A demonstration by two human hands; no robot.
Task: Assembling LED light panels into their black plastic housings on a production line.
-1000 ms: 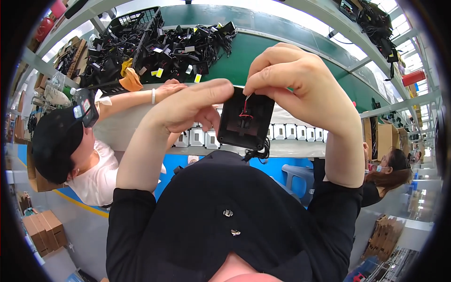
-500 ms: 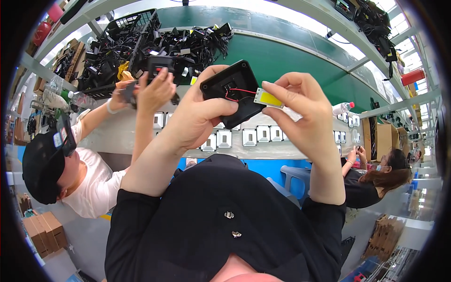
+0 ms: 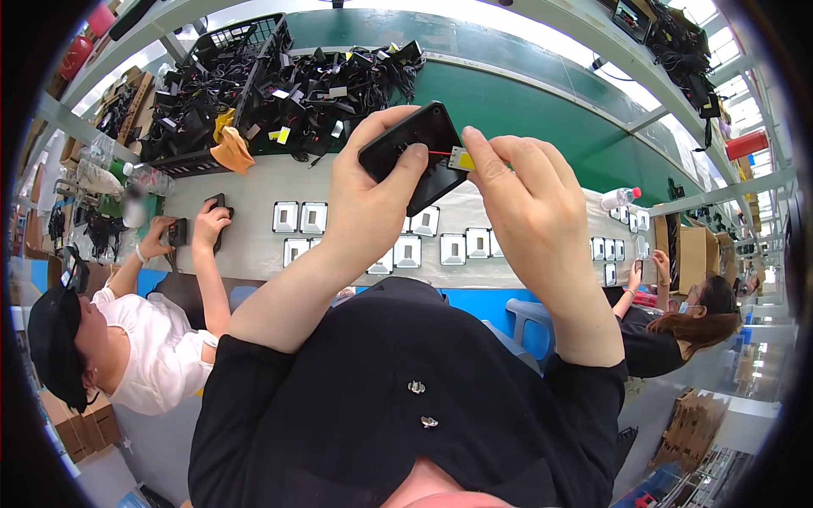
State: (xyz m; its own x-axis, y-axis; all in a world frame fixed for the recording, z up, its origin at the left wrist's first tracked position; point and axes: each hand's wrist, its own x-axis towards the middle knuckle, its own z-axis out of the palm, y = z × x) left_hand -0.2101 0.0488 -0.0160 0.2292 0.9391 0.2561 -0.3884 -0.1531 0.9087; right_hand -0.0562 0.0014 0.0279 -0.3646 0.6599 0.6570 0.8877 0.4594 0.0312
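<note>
My left hand (image 3: 381, 165) grips a black square housing (image 3: 436, 129) by its left side, thumb pressed inside the hollow where the wires run. The housing is tilted, its open side facing me. A small LED panel (image 3: 461, 158), yellow with a pale edge, hangs on a red wire from the housing. My right hand (image 3: 525, 182) pinches that panel by its right end, close to the housing's right edge. Most of the panel is hidden behind my fingers. Below both hands, silver-white square frames (image 3: 407, 251) lie in rows on the table.
A black crate (image 3: 199, 157) full of cabled black units stands at the far left, with a heap of similar units (image 3: 339, 93) beside it. A co-worker in white (image 3: 161, 347) sits at left, another in black (image 3: 677, 334) at right. A capped bottle (image 3: 620, 198) stands right.
The housing has tipped, and my left thumb has moved up onto the wires. My right fingers now cover more of the panel. The left co-worker's hands have drawn back toward the table's near edge.
</note>
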